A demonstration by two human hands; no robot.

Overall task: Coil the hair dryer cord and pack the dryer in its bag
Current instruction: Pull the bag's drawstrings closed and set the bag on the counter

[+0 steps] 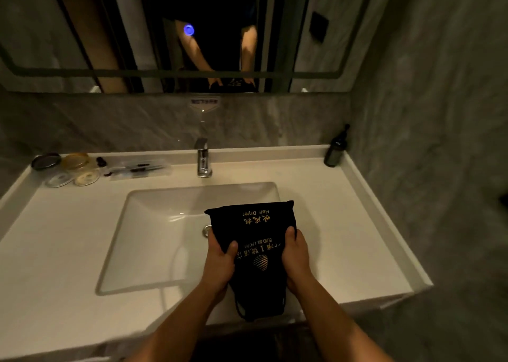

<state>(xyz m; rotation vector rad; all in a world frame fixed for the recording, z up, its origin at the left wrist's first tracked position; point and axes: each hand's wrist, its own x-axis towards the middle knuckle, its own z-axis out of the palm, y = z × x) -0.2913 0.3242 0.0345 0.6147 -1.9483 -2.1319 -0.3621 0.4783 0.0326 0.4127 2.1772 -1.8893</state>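
The black bag (254,232) with gold print, where "Hair Dryer" can be read, is being held over the near right part of the sink (154,240). What is inside cannot be seen. Its drawstring (257,310) is hanging down toward the person. The left hand (220,265) and the right hand (295,257) are pressing on the bag's two sides, thumbs lying on the front. Behind the basin a chrome faucet (203,156) is standing. Small round lids and jars (68,169) are lying far left on the white counter (343,224), and a dark pump bottle (336,147) far right. A mirror (110,31) is covering the grey wall.
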